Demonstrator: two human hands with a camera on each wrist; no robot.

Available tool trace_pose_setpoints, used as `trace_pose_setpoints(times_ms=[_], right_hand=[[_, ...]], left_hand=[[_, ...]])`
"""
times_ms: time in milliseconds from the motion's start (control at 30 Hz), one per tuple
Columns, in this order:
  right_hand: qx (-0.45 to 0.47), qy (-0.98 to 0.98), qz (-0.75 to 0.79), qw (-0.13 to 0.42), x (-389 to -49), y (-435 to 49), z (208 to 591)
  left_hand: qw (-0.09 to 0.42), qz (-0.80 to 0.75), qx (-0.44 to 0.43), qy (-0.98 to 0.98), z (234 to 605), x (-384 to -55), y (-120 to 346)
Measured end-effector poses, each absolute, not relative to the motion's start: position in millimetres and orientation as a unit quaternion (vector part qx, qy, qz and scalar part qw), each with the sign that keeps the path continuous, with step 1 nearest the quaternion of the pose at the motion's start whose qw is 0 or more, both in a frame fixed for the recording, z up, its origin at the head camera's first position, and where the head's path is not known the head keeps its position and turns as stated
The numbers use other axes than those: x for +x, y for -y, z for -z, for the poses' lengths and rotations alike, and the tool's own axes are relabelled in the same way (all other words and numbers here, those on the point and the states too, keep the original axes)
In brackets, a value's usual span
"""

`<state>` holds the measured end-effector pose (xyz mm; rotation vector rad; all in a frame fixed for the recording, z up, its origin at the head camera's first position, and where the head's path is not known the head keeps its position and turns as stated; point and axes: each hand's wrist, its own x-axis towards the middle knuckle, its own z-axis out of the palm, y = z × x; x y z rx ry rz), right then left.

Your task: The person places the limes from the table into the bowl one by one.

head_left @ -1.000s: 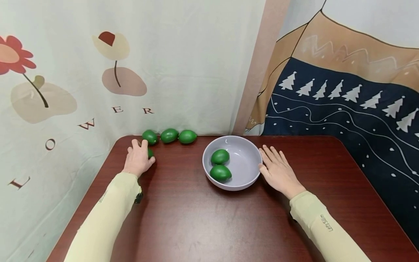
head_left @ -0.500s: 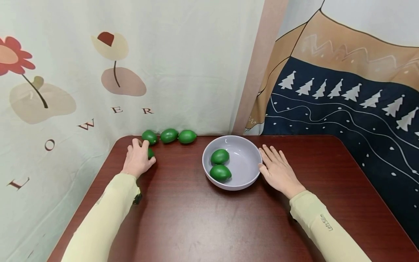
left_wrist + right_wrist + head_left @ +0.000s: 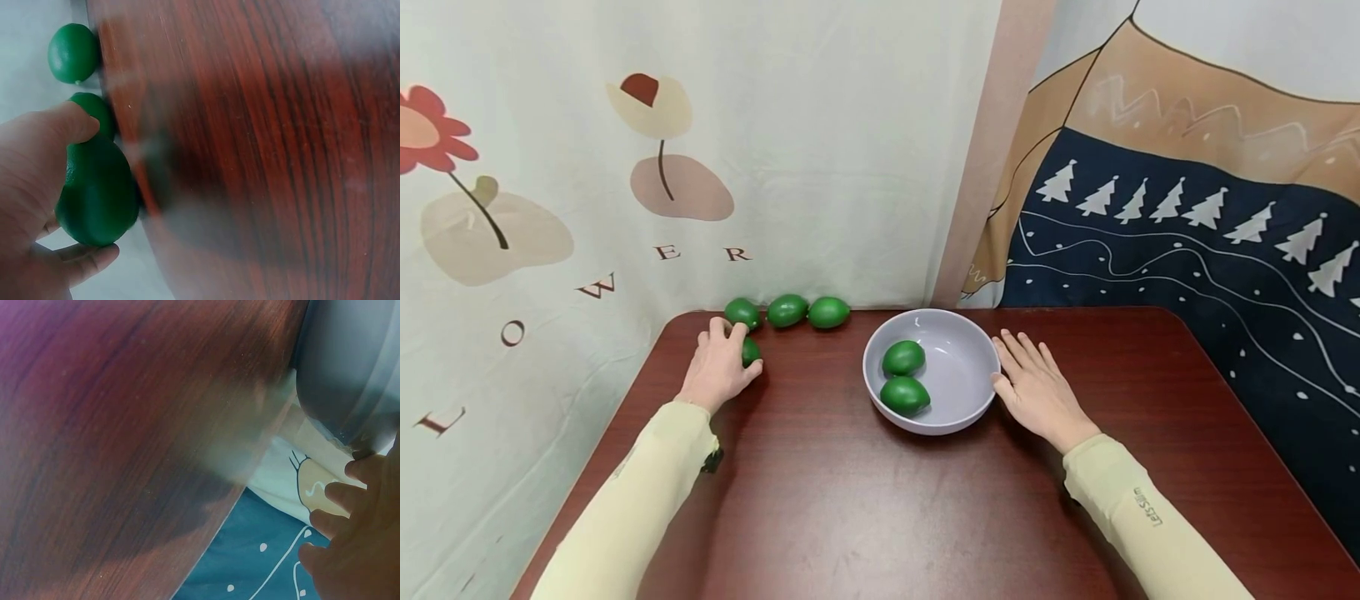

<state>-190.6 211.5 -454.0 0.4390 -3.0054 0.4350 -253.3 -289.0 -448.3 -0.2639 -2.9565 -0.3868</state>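
Note:
At the table's back left, my left hand (image 3: 717, 367) pinches a green lime (image 3: 751, 351) between thumb and fingers. In the left wrist view the thumb lies on one end of this lime (image 3: 99, 194) and fingertips touch the other. Just behind it, a row of three more limes (image 3: 787, 311) lines the back edge. My right hand (image 3: 1036, 390) has its fingers straight, with the thumb and fingertips right at the outer side of a grey-lavender bowl (image 3: 955, 379). Two limes (image 3: 904, 395) lie in the bowl's left half.
The dark red-brown wooden table (image 3: 850, 508) ends at a back edge close behind the limes and bowl. A pale curtain (image 3: 850, 167) printed with flowers and letters hangs behind. On the right hangs a navy cloth (image 3: 1150, 258) with white trees.
My left hand has shifted slightly to the right with the lime, and more of the lime shows. My right hand stays at the bowl.

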Motion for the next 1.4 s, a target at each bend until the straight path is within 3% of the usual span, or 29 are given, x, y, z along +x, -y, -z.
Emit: trace_pose_setpoints(times_ms=[1400], right_hand=[[0.140, 0.979, -0.144, 0.033, -191.4, -210.3, 453.4]], left_hand=[[0.138, 0.128, -0.176, 0.966, 415.6, -230.7, 228.1]])
